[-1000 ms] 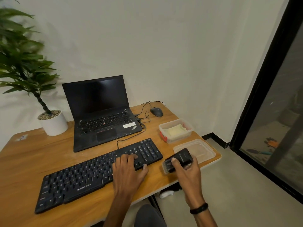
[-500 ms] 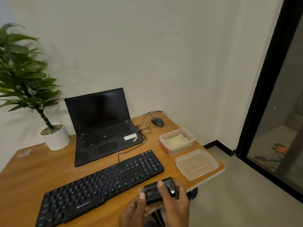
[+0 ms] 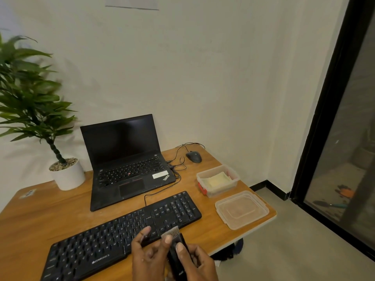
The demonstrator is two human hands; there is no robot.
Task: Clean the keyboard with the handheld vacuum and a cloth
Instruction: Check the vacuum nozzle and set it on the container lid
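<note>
The black keyboard (image 3: 105, 240) lies slantwise across the front of the wooden desk (image 3: 40, 216). Over its front edge, near the right end, I hold the small black handheld vacuum (image 3: 177, 258) with its pale brush tip pointing away from me. My right hand (image 3: 199, 262) grips the body with the thumb on top. My left hand (image 3: 149, 258) holds it from the left, its thumb near the brush. The yellow cloth (image 3: 216, 180) lies folded in a clear plastic box (image 3: 233, 173) to the right of the keyboard.
An open black laptop (image 3: 125, 159) stands behind the keyboard, with a wired mouse (image 3: 193, 156) and cables at its right. A clear lid (image 3: 241, 209) lies near the desk's right edge. A potted plant (image 3: 67, 175) stands at the back left. A dark-framed glass door (image 3: 328, 118) is at right.
My left hand left the keyboard and joined my right hand on the vacuum. The vacuum came nearer me and turned, so its brush tip now points away.
</note>
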